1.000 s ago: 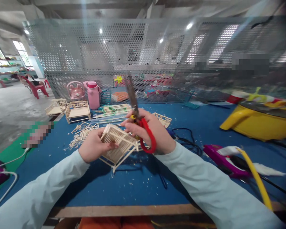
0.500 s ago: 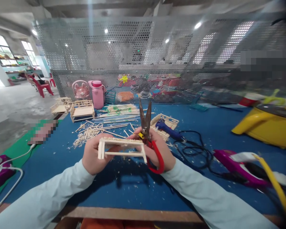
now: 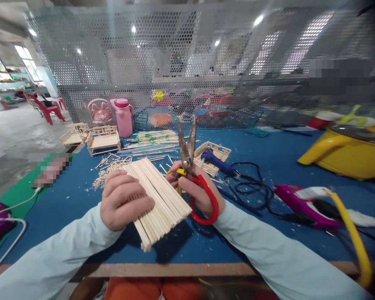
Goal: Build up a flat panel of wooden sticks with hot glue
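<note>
My left hand (image 3: 125, 202) is closed around a small panel of wooden sticks (image 3: 162, 200), laid side by side with the slatted face turned up towards me. Red-handled scissors (image 3: 187, 156) are held in my right hand (image 3: 203, 196), their blades spread apart and pointing away from me. A bit of yellow (image 3: 181, 171) shows by the scissors' pivot. The right fingers are near the panel's right edge, apart from it. Behind the panel lie loose sticks and offcuts (image 3: 109, 173), and a stick frame (image 3: 211, 156) with a blue glue gun (image 3: 217, 161) resting over it.
Two small stick-built beds (image 3: 103, 139) stand at the back left beside a pink bottle (image 3: 124, 118). A bundle of sticks (image 3: 156, 136) lies by the mesh screen (image 3: 187, 83). At right are black cable (image 3: 253, 189), a purple tool (image 3: 309, 208) and a yellow pot (image 3: 350, 152).
The stick piece has been turned over from its legged side view, so its slatted top now faces me. My right hand has come off it, still holding the scissors.
</note>
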### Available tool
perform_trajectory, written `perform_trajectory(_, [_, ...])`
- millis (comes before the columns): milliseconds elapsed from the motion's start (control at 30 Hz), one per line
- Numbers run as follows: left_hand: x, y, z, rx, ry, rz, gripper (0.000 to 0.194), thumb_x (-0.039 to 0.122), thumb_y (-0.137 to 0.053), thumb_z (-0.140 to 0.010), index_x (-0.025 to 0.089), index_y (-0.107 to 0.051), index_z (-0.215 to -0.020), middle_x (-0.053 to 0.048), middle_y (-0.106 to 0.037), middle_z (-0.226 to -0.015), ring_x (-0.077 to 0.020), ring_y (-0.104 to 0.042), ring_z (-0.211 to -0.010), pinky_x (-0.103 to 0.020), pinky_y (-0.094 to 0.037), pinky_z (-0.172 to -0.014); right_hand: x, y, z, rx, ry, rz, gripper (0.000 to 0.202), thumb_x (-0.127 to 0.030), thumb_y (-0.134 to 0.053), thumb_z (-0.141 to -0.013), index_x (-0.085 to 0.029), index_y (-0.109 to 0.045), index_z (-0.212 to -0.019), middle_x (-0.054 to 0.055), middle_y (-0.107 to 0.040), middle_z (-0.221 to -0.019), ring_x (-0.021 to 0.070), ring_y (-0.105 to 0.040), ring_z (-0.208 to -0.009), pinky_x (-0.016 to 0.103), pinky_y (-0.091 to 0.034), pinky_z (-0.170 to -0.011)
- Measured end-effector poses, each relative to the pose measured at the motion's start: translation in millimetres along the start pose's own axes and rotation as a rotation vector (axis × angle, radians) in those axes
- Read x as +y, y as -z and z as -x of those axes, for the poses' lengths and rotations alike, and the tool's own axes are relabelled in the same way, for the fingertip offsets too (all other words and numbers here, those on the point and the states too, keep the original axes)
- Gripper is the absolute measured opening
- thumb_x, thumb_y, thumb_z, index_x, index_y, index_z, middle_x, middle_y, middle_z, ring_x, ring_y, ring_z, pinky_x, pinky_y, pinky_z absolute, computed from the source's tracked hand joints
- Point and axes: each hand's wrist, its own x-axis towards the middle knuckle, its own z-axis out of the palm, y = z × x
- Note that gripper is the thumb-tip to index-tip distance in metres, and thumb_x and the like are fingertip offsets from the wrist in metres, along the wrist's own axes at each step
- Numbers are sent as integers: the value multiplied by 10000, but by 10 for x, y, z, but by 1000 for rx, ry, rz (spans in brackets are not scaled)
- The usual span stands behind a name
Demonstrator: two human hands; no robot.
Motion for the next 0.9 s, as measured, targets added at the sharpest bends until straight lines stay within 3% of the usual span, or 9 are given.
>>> perform_trajectory(133, [28, -102, -58, -13, 570, 313, 126, 321, -626, -749, 197, -625, -773, -49, -697, -782, -191, -652, -734, -310, -523, -670, -5, 8, -2, 3, 20, 4, 400, -521, -634, -698, -215, -493, -914, -4, -596, -708, 116, -553, -557, 254, -440, -523])
perform_trajectory(233, [11, -187, -96, 25, 1127, 501, 301, 328, -725, -643, 158, -644, -879, -66, -704, -848, -208, -663, -750, -318, -532, -684, 11, 14, -25, 80, 37, 47, 385, -529, -595, -732, -216, -474, -922, -13, -595, -674, 116, -552, -537, 258, -446, -521])
perform_trajectory(300, [-4, -228, -118, 70, 1389, 755, 421, 338, -743, -616, 148, -625, -973, -78, -703, -908, -225, -667, -778, -355, -536, -712, 23, 15, -47, 150, 38, 95, 377, -519, -591, -740, -213, -468, -922, -19, -597, -662, 113, -554, -530, 256, -450, -524])
perform_trajectory(400, [-9, -268, -141, 144, 1617, 959, 489, 305, -782, -558, 136, -614, -985, -68, -713, -838, -222, -673, -713, -376, -541, -703, 36, 8, -67, 176, -13, 153, 379, -493, -622, -720, -211, -463, -916, -23, -595, -664, 111, -559, -537, 250, -451, -517])
perform_trajectory(500, [-6, -286, -141, 148, 1690, 988, 516, 287, -797, -526, 123, -615, -981, -70, -713, -802, -227, -672, -700, -387, -540, -699, 51, -15, -63, 95, -80, 140, 409, -429, -702, -650, -217, -457, -900, -36, -584, -689, 108, -561, -563, 254, -460, -544])
perform_trajectory(633, [-21, -251, -97, 96, 1459, 820, 465, 313, -780, -556, 142, -624, -960, -80, -705, -875, -225, -662, -756, -376, -529, -714, 77, -47, -55, 52, -95, 90, 426, -341, -754, -593, -221, -473, -889, -42, -574, -718, 112, -573, -645, 264, -469, -624])
perform_trajectory(767, [-19, -126, -59, 90, 678, 380, 128, 310, -672, -712, 208, -632, -778, -36, -700, -789, -194, -635, -772, -354, -493, -770, 73, -32, -90, 150, -90, -7, 379, -447, -680, -666, -229, -473, -896, -12, -617, -768, 122, -591, -641, 259, -466, -589])
perform_trajectory(833, [5, -62, -39, 68, 292, 228, 100, 287, -576, -801, 239, -623, -727, -26, -696, -802, -184, -610, -818, -358, -466, -819, 50, -18, -111, 157, -131, -81, 388, -504, -656, -669, -232, -468, -872, 1, -638, -784, 129, -605, -639, 258, -470, -574])
perform_trajectory(900, [39, -23, 6, 48, 95, 82, 144, 265, -533, -830, 270, -629, -722, -22, -687, -879, -189, -569, -910, -365, -440, -855, 23, -18, -117, 103, -200, -167, 423, -536, -671, -633, -230, -471, -846, -7, -637, -743, 123, -599, -585, 247, -462, -536])
